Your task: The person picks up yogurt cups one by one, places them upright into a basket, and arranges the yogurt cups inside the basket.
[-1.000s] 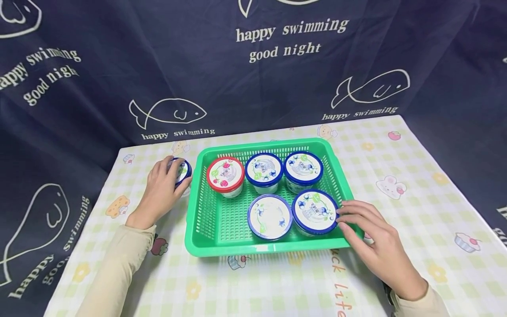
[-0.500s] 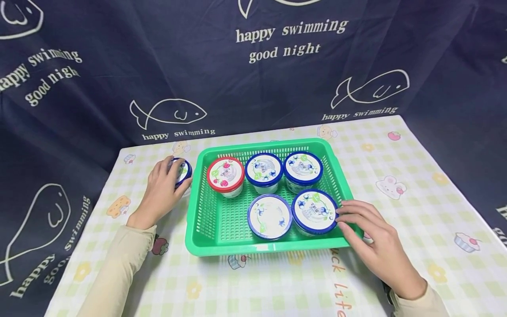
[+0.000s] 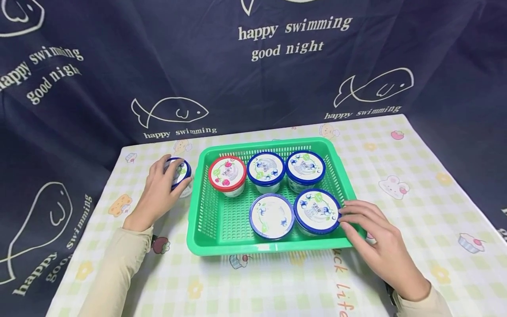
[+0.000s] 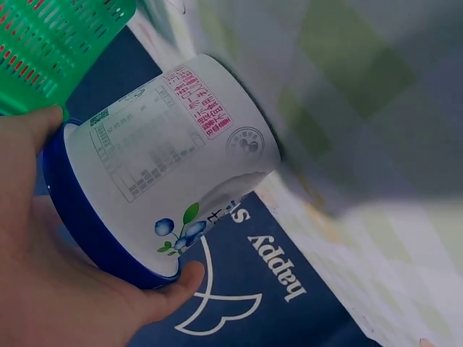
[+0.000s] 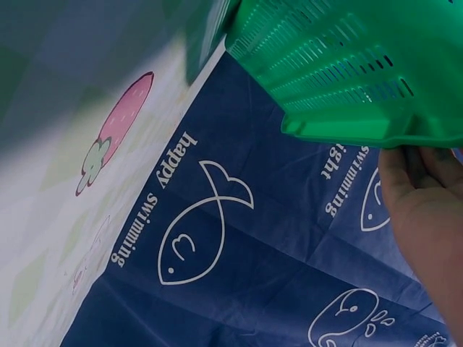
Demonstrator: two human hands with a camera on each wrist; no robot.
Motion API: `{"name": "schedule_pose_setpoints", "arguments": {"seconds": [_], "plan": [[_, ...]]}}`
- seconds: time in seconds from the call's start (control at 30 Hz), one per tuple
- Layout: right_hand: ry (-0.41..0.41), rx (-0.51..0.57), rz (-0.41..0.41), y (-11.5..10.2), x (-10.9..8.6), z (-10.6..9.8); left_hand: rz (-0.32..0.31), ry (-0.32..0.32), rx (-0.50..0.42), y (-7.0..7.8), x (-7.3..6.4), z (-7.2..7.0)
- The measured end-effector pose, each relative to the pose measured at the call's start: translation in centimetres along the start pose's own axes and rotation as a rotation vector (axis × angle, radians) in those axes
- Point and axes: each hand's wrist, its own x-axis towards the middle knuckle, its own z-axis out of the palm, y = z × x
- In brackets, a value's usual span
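Left of the green basket [image 3: 227, 250], my left hand [image 3: 156, 191] grips a white paper tub [image 4: 155, 163] by its blue lid, thumb on one side and fingers on the other. Blueberries are printed on the tub, and its base is close to the tablecloth. My right hand [image 3: 380, 242] rests at the basket's right rim, fingers lightly bent, fingertips right at the edge of a blue-lidded tub [image 3: 317, 211]. Beside that tub is one with a paler lid [image 3: 271, 216]. A red-lidded tub [image 3: 227, 174] and two blue-lidded tubs form the back row.
A checked tablecloth [image 3: 285, 290] with printed cartoons covers the table. Dark blue fabric [image 3: 269, 92] with white fish and lettering hangs behind and beside it. The basket's front-left part shows bare mesh floor [image 3: 233, 220].
My left hand has shifted slightly, and more of the tub's white side shows below its lid. The right hand and the basket's contents keep their places; the head view has moved a little.
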Motion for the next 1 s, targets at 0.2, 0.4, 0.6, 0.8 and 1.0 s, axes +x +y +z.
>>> {"name": "schedule_pose_setpoints", "arguments": {"seconds": [0.2,0.4,0.6,0.8,1.0], "plan": [[0.0,-0.013,0.004,-0.2,0.0,-0.2,0.003,0.019,-0.005,0.2,-0.2,-0.9],[-0.011,-0.019,0.009,-0.2,0.1,-0.2,0.01,0.057,-0.012,0.4,-0.5,-2.0],[-0.006,-0.012,0.003,-0.3,0.2,-0.2,0.041,0.107,-0.015,1.0,-0.8,-3.3],[-0.003,-0.014,-0.003,-0.3,0.2,-0.2,0.077,0.159,-0.023,1.6,-0.8,-4.1],[-0.005,-0.011,-0.004,-0.2,0.2,-0.2,0.088,0.17,-0.017,2.0,-0.8,-4.5]]}}
